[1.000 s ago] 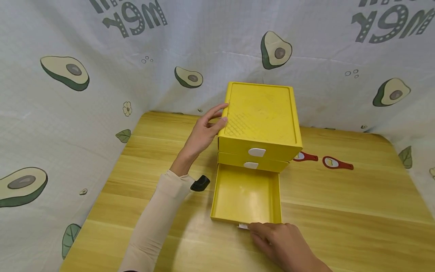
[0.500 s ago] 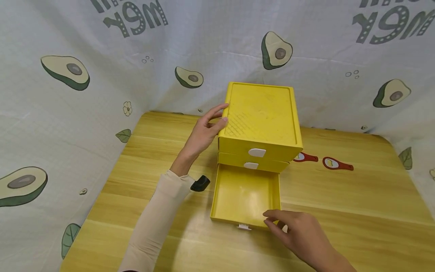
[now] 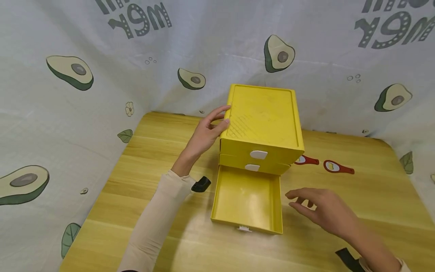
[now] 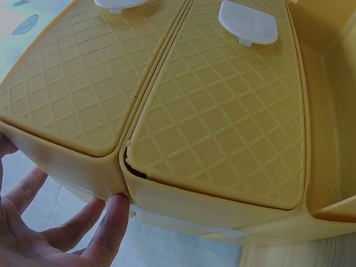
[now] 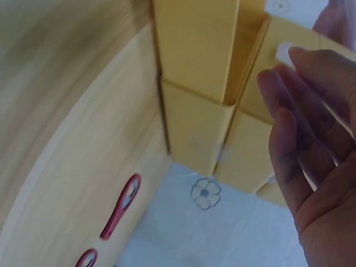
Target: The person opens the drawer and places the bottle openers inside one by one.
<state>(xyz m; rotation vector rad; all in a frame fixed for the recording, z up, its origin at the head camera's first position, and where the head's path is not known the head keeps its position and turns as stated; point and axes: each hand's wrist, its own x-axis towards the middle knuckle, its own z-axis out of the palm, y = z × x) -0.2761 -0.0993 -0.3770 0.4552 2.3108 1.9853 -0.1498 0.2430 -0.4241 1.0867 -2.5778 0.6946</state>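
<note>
A yellow plastic drawer cabinet (image 3: 265,117) stands on the table; its upper two drawers are closed, each with a white tab handle. The bottom drawer (image 3: 246,198) is pulled far out and nothing lies inside it. My left hand (image 3: 205,134) rests at the cabinet's upper left edge; in the left wrist view its fingertips (image 4: 114,214) touch the side wall. To the right of the drawer hovers my right hand (image 3: 323,207), apart from it, fingers loosely bent with nothing between them. In the right wrist view the same hand (image 5: 325,144) overlaps the cabinet.
Two red bottle openers (image 3: 338,167) lie on the wooden table (image 3: 340,143) to the cabinet's right, one partly hidden behind it. A white curtain (image 3: 224,45) with avocado prints hangs around the back and sides.
My right hand has let go of the bottom drawer's white handle and moved right and away, off the drawer's front edge. The left hand keeps its place on the cabinet; the drawer stays out.
</note>
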